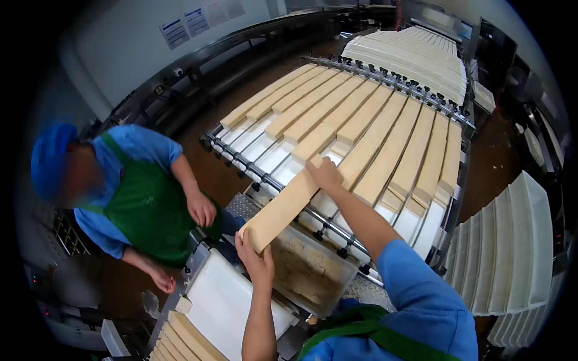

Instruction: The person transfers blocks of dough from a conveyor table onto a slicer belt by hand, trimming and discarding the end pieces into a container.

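While both hands hold it just by the plastic bin (344,275), the long pale slab (280,207) slants lower left to upper right, far end at the conveyor (415,228); the right hand (326,174) clasps that end, arm outstretched, the left hand (257,265) grips the near one, fingers upward.

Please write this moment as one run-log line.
pale slab: both ends held | left hand: near end | right hand: far end | conveyor: rows of similar slabs | co-worker: standing at left

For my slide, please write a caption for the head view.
Left hand and right hand hold a long pale slab near a bin.
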### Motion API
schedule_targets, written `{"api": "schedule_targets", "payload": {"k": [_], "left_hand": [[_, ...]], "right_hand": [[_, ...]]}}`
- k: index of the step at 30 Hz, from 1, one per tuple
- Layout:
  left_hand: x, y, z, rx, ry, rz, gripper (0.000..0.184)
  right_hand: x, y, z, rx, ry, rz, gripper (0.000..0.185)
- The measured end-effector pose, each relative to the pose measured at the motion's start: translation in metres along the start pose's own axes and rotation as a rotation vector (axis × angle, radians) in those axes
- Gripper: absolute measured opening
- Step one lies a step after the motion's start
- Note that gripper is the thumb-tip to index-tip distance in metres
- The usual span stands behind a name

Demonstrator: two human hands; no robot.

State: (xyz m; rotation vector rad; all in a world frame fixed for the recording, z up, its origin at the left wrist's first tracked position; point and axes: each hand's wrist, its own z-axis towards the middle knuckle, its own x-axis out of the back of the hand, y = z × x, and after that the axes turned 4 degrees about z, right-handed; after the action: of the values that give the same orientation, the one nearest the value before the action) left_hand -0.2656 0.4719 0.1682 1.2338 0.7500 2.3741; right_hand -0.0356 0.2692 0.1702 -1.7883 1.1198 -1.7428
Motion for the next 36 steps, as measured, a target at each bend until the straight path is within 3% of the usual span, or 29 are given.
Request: {"api": "schedule_targets", "payload": {"k": [1,3,5,7,12,14,25,27,30,32,36], "left_hand": [[-0.007,-0.004,0.011,-0.009,0.004,0.014,0.064],[-0.027,-0.025,0.033,0.041,-0.165,-0.284,0.065],[-0.041,-0.035,0.041,0.038,-0.197,-0.301,0.068],[-0.046,-0.033,0.046,0.21,-0.325,-0.551,0.07],[-0.061,-0.03,0.041,0.22,-0.278,-0.498,0.073],[-0.068,-0.033,0.043,0.238,-0.284,-0.541,0.073],[-0.103,-0.009,0.064,0.172,-0.358,-0.46,0.073],[-0.121,-0.013,0.067,0.196,-0.345,-0.57,0.07],[-0.14,-0.007,0.071,0.245,-0.4,-0.499,0.064],[-0.144,-0.006,0.072,0.249,-0.388,-0.457,0.064],[-0.135,0.001,0.07,0.243,-0.288,-0.522,0.059]], "right_hand": [[0.005,0.006,0.017,0.004,-0.004,0.017,0.076],[0.009,0.021,0.048,0.127,-0.128,-0.407,0.066],[0.008,0.032,0.074,0.172,-0.095,-0.415,0.062],[0.013,0.031,0.09,0.163,-0.1,-0.441,0.063],[0.008,0.036,0.112,0.014,-0.244,-0.388,0.064],[0.003,0.042,0.115,0.045,-0.112,-0.376,0.064],[0.013,0.057,0.129,0.164,0.071,-0.466,0.047],[0.011,0.054,0.118,0.198,0.107,-0.512,0.046],[-0.006,0.05,0.084,0.421,0.251,-0.293,0.046],[-0.024,0.045,0.055,0.517,0.206,-0.203,0.047],[-0.043,0.032,-0.024,0.937,-0.015,0.097,0.051]]}}
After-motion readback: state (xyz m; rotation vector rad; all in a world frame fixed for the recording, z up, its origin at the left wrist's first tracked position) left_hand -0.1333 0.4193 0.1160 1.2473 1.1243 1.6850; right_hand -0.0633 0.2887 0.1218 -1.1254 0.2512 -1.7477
